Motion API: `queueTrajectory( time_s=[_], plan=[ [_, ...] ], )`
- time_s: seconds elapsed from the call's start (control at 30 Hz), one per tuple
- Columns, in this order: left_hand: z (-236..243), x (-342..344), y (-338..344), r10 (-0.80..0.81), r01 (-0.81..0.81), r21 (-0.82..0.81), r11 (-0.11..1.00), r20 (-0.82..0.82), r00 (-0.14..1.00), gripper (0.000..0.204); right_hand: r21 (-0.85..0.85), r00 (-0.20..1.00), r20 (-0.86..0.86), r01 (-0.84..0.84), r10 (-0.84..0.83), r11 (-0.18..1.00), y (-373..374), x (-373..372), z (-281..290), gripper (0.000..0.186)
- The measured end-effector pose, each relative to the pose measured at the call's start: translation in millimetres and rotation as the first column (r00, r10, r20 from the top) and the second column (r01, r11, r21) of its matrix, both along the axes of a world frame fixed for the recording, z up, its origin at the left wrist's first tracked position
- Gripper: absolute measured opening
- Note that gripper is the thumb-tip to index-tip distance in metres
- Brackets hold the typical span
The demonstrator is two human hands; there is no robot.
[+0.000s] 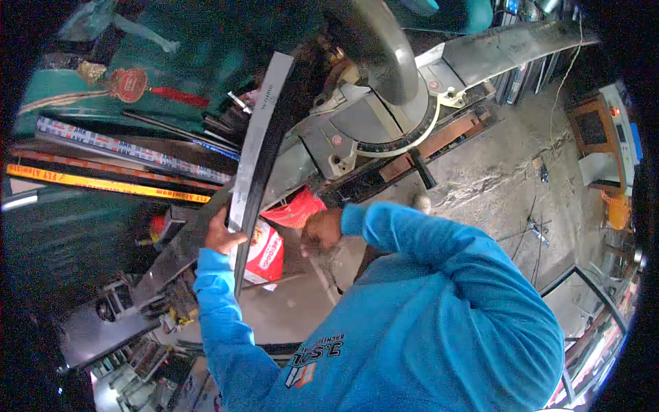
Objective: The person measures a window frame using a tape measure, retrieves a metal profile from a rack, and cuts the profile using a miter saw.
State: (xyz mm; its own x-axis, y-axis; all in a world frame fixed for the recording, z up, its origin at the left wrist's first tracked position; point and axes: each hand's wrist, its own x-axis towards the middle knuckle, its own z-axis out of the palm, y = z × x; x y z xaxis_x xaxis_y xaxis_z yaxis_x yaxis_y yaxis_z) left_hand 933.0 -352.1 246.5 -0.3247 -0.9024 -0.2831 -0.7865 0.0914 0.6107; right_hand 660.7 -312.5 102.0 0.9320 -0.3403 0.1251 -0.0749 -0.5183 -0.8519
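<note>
While facing a saw (374, 117), grips a long metal bar (257, 130) left of centre with the left hand (223, 237), with fingers closed around its lower part. Probably holds it low to steady its slant; cannot tell about contact with the grey worktop (285, 172) behind. Has the right hand (321, 230) blurred near the middle, beside a red bag (296, 207); cannot tell how far open or holding what. Can make out small print on the bar, lettering on a yellow strip (110, 185) and repeated print on wrapped bars (130, 151) at left, perhaps laid together to save room, plus lettering on a red-and-white sack (269, 257) and the blue sweatshirt (425, 316).
</note>
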Motion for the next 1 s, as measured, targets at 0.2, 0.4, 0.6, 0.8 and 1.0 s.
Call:
queueTrajectory(
  time_s=[0.2,0.4,0.6,0.8,1.0],
  plan=[
    [-25.3,-2.2,0.6,-0.044,-0.013,0.167,0.986,0.337,0.940,0.079,-0.095,0.747,0.186,0.660,-0.638,0.745,24.7,-97.7,13.7,0.038],
    [-39.5,-17.1,-18.0,-0.227,0.166,0.282,0.945,0.200,0.953,0.078,-0.478,0.434,0.110,0.812,-0.894,0.335,7.5,-136.5,16.8,0.049],
    [-62.7,-38.3,-84.1,-0.295,0.309,0.023,0.951,0.378,0.877,0.076,-0.626,0.266,-0.241,0.692,-0.933,0.359,-31.3,-136.8,-8.3,0.054],
    [-82.2,-100.4,-85.2,-0.214,0.352,-0.346,0.870,0.378,0.901,0.072,-0.722,0.206,-0.239,0.616,-0.949,0.316,-53.1,-131.0,-26.7,0.048],
    [-110.0,-204.5,-77.1,-0.231,0.314,-0.660,0.683,0.213,0.949,0.067,-0.662,0.216,-0.082,0.718,-0.973,0.216,-47.9,-132.8,-23.0,0.046]
  ],
)
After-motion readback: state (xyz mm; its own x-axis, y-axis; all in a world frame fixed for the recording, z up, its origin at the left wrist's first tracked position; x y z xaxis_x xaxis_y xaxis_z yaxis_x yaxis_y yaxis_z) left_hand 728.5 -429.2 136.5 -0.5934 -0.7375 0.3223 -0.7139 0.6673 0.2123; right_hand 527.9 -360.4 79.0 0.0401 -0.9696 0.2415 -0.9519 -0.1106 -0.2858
